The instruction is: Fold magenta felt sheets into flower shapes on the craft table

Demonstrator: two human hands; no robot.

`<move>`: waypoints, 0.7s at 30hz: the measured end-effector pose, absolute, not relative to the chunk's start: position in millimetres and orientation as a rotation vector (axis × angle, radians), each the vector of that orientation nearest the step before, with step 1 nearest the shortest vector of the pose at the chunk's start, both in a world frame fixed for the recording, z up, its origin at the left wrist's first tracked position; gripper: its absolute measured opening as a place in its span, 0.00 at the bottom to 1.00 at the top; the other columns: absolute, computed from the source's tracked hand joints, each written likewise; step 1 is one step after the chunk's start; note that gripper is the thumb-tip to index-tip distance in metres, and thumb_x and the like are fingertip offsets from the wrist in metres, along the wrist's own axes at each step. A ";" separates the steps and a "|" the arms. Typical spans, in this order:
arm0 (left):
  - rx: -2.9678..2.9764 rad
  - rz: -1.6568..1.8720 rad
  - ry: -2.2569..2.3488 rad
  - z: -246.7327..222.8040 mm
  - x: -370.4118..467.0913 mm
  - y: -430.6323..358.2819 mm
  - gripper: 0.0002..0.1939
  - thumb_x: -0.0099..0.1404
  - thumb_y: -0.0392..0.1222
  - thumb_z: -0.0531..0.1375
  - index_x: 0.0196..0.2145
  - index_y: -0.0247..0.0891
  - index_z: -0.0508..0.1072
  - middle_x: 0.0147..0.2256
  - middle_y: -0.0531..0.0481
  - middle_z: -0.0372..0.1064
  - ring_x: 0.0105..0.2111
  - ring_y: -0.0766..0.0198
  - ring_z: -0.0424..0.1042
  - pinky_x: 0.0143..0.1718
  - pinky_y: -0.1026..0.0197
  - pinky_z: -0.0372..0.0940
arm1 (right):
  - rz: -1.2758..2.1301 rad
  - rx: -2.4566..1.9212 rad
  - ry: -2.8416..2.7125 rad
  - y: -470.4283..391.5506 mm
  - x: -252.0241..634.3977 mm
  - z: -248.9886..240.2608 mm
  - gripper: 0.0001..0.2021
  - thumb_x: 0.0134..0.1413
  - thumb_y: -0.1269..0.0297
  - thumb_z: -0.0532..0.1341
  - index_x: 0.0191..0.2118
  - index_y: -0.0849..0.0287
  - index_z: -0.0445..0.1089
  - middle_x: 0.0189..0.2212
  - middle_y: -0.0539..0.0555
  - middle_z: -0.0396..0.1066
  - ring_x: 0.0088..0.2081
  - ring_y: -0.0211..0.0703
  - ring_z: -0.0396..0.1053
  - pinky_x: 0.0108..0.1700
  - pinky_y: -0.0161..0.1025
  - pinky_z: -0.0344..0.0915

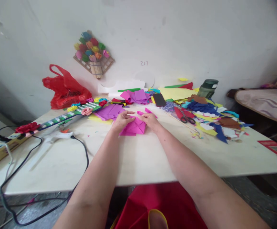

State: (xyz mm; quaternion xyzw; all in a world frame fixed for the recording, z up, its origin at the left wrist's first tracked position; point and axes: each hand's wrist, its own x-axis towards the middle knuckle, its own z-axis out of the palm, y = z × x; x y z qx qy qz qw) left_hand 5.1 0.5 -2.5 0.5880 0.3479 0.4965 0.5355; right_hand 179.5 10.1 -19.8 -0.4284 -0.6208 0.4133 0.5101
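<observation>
Paper (133, 128) in bright pink lies near the middle of the worktop (143, 162), and I have both hands over it. My left hand (123, 121) is at its left side, thumb and forefinger stretched toward the right; I cannot tell whether they grip the sheet. My right hand (149, 119) is at its upper right side, fingertips bent together, though I cannot tell whether anything is pinched between them. Narrow pink strips (150, 111) show just beyond that hand.

Purple sheets (109, 112) lie just beyond my left hand, over some yellow paper, and more purple sheets (139, 96) are farther back, with a dark phone (159, 100) to their right. On the right I see scissors (187, 119) with dark handles beside a heap of coloured scraps (208, 111), and a green bottle (207, 89) behind it. On the left are a white glue gun (59, 135) with a dark cord, a long board (68, 118) trimmed with paper flowers, and a red plastic bag (68, 90) at the far side, by the wall
</observation>
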 end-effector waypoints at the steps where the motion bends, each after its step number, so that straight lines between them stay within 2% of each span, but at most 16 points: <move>1: 1.389 1.182 0.842 -2.1 5.3 -0.1 0.23 0.44 0.42 0.71 0.38 0.34 0.71 0.17 0.59 0.62 0.17 0.72 0.61 0.19 0.68 0.53 | 1.002 -1.015 -1.489 10.5 179.3 -20.1 0.16 0.37 0.50 0.65 0.18 0.58 0.64 0.17 0.47 0.58 0.25 0.38 0.59 0.34 0.39 0.60; 5: 1.329 1.149 0.869 -0.9 5.4 -1.5 0.22 0.43 0.42 0.71 0.36 0.33 0.72 0.20 0.55 0.66 0.19 0.70 0.65 0.20 0.67 0.56 | 1.007 -0.947 -1.499 11.6 180.2 -20.2 0.14 0.37 0.53 0.64 0.18 0.59 0.65 0.18 0.46 0.59 0.25 0.36 0.57 0.34 0.38 0.59; 9: 1.270 1.110 0.852 -1.4 5.1 -0.6 0.19 0.42 0.44 0.71 0.29 0.33 0.71 0.22 0.52 0.69 0.19 0.70 0.65 0.20 0.67 0.56 | 1.010 -0.914 -1.508 9.5 181.0 -18.3 0.13 0.38 0.55 0.64 0.18 0.59 0.66 0.18 0.46 0.60 0.25 0.36 0.58 0.36 0.38 0.59; 13: 1.258 1.127 0.860 -4.1 4.1 1.5 0.18 0.42 0.46 0.71 0.24 0.34 0.69 0.19 0.54 0.66 0.17 0.73 0.62 0.18 0.69 0.54 | 1.020 -0.897 -1.487 5.7 180.1 -15.3 0.12 0.38 0.57 0.64 0.18 0.59 0.66 0.18 0.45 0.59 0.25 0.36 0.58 0.38 0.39 0.60; 21: 1.278 1.125 0.861 -10.0 1.5 6.7 0.18 0.46 0.48 0.70 0.23 0.35 0.67 0.16 0.57 0.60 0.14 0.75 0.56 0.15 0.69 0.47 | 1.030 -0.907 -1.491 5.2 179.1 -14.3 0.11 0.36 0.57 0.64 0.19 0.60 0.67 0.19 0.47 0.63 0.26 0.37 0.60 0.38 0.39 0.59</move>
